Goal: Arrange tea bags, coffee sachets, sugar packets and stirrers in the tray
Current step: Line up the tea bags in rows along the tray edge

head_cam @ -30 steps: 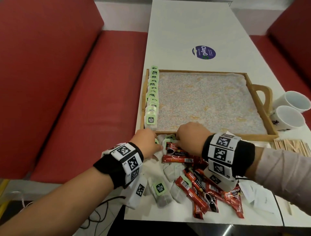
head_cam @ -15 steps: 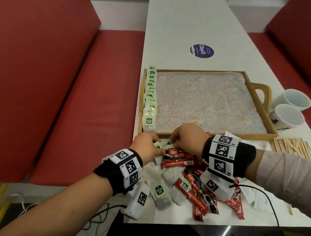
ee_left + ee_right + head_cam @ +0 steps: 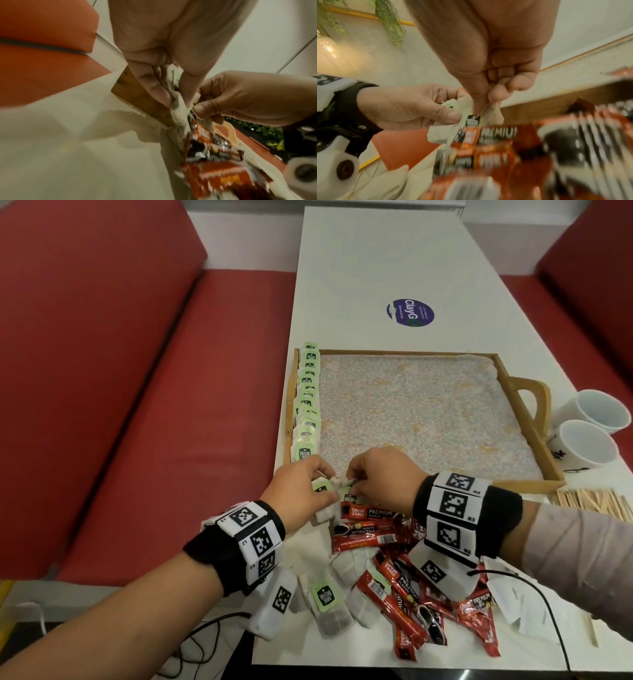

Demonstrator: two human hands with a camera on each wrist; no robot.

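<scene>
Head view: left hand (image 3: 305, 491) and right hand (image 3: 383, 477) are both pinching tea bags (image 3: 330, 491) between curled fingertips, sachets (image 3: 370, 525) lying just below.

My wrists cover part of the coffee sachets (image 3: 368, 529). Both wrist views blur them badly, print mostly unreadable. The stirrers (image 3: 597, 503) run off the head view's right edge. I can't tell how many tea bags (image 3: 471, 119) my fingers (image 3: 447, 115) pinch.

"great taste premium classic" on red coffee sachets (image 3: 368, 523), "clayg" on purple table sticker (image 3: 410, 312)
</scene>
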